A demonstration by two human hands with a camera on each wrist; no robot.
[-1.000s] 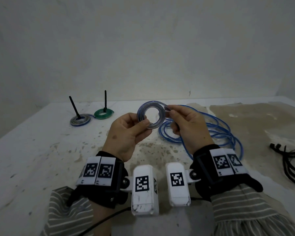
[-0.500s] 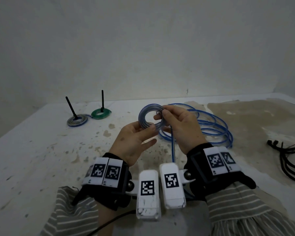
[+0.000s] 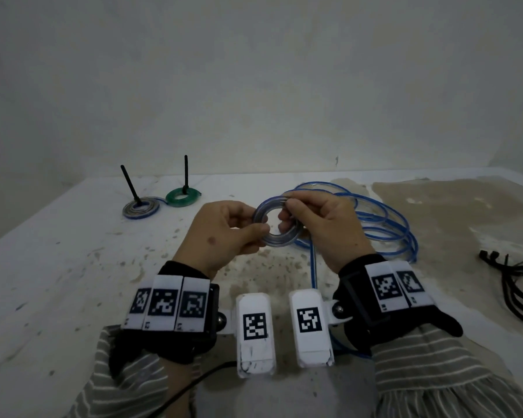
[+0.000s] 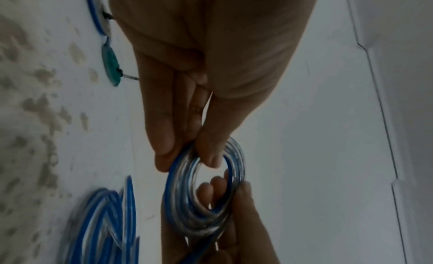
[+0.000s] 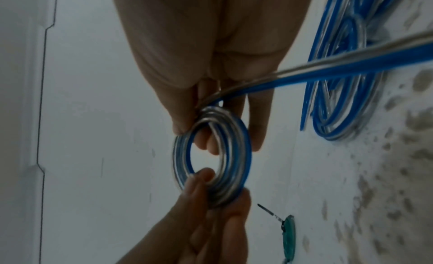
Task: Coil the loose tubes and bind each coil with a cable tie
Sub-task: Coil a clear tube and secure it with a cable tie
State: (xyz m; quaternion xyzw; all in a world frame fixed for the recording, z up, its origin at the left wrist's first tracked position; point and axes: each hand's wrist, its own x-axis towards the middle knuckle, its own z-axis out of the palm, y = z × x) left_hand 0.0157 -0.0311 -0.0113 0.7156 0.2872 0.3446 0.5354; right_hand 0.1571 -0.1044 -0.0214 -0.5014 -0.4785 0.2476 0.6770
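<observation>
Above the surface both my grips, left and right, pinch the coil, loose tube behind, two tied coils far left, ties at right.

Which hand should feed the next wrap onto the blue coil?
Right. The right hand pinches the coil where the loose tube leaves it, slack on its side. The left hand just holds the coil's other edge.
</observation>
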